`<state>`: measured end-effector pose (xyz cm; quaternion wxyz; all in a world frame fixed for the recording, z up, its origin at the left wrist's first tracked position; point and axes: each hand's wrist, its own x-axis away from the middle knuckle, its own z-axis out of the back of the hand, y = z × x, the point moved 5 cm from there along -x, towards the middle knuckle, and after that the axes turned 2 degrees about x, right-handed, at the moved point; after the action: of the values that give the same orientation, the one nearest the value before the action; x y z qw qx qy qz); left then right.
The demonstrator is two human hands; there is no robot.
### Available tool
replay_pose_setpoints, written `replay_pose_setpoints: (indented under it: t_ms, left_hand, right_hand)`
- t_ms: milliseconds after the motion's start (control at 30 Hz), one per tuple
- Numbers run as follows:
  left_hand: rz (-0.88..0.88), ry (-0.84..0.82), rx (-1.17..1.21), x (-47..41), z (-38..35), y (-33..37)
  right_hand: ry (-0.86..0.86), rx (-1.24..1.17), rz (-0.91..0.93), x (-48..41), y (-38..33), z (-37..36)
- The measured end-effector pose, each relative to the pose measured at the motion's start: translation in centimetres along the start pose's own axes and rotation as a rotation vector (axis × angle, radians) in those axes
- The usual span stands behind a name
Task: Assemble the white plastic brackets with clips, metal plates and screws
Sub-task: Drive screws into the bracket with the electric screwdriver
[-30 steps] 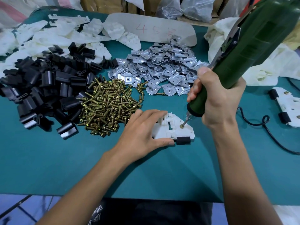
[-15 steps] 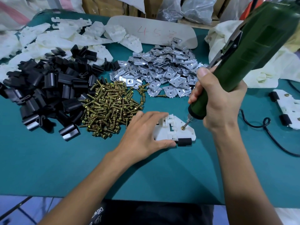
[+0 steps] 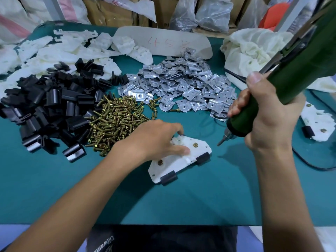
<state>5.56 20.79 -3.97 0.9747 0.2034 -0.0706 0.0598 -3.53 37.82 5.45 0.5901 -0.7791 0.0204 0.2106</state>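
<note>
- The left hand has the white bracket pinched, with the thumb flat on the top face and the fingers hooked over the far edge. The bracket lies flat on the teal counter, pretty much front and centre.
- On that bracket I count two seated screws, both brass, plus two fitted clips, both black, on the near edge.
- The right hand is wrapped tight round the green electric screwdriver, which is tilted. Its bit hangs just right of the bracket without touching it.
- Further out there are four loose heaps, all way too many to count:
  - screw heap, right beside the left hand
  - clip heap, left of the screws
  - plate heap, behind
  - bracket heap, far back left
- One second bracket sits at the right edge, with two screws and one clip showing.
- One black cord runs across the counter past the right wrist.
</note>
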Motion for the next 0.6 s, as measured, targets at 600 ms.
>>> replay_pose_setpoints:
  t_ms: [600]
  left_hand:
    - [-0.005, 0.091, 0.008, 3.2, 0.3, 1.8]
  right_hand:
    - [-0.009, -0.014, -0.01, 0.2, -0.3, 0.7]
